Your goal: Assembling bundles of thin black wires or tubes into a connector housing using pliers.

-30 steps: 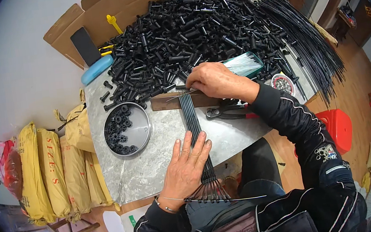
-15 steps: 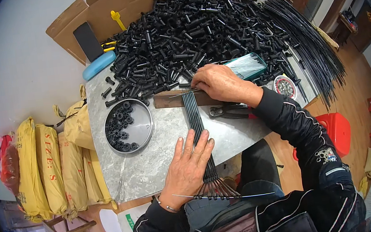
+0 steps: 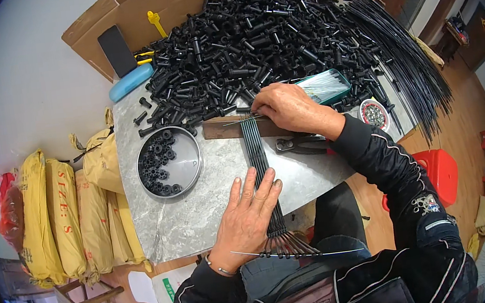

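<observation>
A flat row of thin black rods [image 3: 256, 150] runs from the table over its near edge toward my lap. My left hand [image 3: 247, 214] lies on the rods with its fingers stretched out. Beyond it, my right hand [image 3: 291, 106] pinches a thin metal wire [image 3: 237, 121] across the rods' far ends, over a brown strip [image 3: 220, 129]. Its fingertips partly hide the wire. Near my lap the rods fan out, and another thin wire [image 3: 342, 252] crosses their near ends. Hand pliers [image 3: 305, 145] with a red grip lie beside my right wrist.
A heap of black tubular parts [image 3: 241, 42] covers the far table. A round metal dish [image 3: 198, 172] holds small black pieces. At right are a teal tray of pale wires [image 3: 325, 85], a bowl of metal bits [image 3: 374, 114] and long black rods [image 3: 403, 53]. Yellow sacks [image 3: 66, 215] stand left.
The view has shifted slightly. The wire at my right hand sticks out less to the left, and the wire near my lap sits slightly farther right. Both hands stay almost in place.
</observation>
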### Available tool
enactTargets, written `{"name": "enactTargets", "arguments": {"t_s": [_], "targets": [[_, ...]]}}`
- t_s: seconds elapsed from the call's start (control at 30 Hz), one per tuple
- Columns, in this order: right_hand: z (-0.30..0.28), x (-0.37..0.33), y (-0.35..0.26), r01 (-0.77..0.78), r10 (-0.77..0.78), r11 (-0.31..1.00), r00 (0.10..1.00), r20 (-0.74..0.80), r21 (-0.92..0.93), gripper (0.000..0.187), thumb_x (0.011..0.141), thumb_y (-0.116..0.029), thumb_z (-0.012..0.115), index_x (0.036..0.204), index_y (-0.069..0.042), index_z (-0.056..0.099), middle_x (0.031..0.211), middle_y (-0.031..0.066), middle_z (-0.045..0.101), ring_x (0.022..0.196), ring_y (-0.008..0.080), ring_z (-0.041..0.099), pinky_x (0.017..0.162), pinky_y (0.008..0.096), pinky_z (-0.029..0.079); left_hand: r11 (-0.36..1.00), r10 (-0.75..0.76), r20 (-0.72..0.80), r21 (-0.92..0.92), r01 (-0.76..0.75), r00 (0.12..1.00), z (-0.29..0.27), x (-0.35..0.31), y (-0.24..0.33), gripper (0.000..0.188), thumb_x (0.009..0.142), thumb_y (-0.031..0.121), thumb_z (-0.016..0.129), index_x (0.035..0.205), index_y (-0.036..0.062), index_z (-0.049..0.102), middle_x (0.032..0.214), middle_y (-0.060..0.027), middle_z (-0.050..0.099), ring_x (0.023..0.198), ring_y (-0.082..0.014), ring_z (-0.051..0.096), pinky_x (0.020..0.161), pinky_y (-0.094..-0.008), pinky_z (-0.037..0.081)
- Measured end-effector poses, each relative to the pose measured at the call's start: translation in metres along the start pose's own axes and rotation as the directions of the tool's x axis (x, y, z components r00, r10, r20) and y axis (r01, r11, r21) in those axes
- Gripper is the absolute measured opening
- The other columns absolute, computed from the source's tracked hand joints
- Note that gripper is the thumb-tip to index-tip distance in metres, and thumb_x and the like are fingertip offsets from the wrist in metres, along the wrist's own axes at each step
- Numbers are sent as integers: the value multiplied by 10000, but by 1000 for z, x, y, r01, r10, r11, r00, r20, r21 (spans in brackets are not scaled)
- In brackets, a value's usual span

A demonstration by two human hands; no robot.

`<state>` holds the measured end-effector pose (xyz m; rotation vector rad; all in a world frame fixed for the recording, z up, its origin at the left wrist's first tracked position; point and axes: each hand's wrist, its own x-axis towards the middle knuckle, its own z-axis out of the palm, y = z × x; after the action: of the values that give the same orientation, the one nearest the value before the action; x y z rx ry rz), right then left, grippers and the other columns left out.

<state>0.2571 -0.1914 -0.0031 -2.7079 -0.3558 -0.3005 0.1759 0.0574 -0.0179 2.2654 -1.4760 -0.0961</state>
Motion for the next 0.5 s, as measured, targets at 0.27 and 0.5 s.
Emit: {"name": "enactTargets", "arguments": {"t_s": [0.27,0.5], "targets": [[5,8,5,15,-14,999,1000,-28,35,127,816,-113,621,877,-22,686,803,120,672,795,307,639,714,403,499,1000,2,12,21,-2,1000,3,0,-2,765,713,228,681,1391,13,401,1514,-157,287,1385,-403,264,1117,-529,238],[3,10,-4,-111,112,994,993,-29,14,150,830,-158,636,813,-12,663,754,139,660,727,312,641,651,408,490,998,-12,29,67,10,1000,1,0,-2,791,692,195,691,1396,5,385,1512,-173,281,1386,-408,258,1123,-520,231]]}}
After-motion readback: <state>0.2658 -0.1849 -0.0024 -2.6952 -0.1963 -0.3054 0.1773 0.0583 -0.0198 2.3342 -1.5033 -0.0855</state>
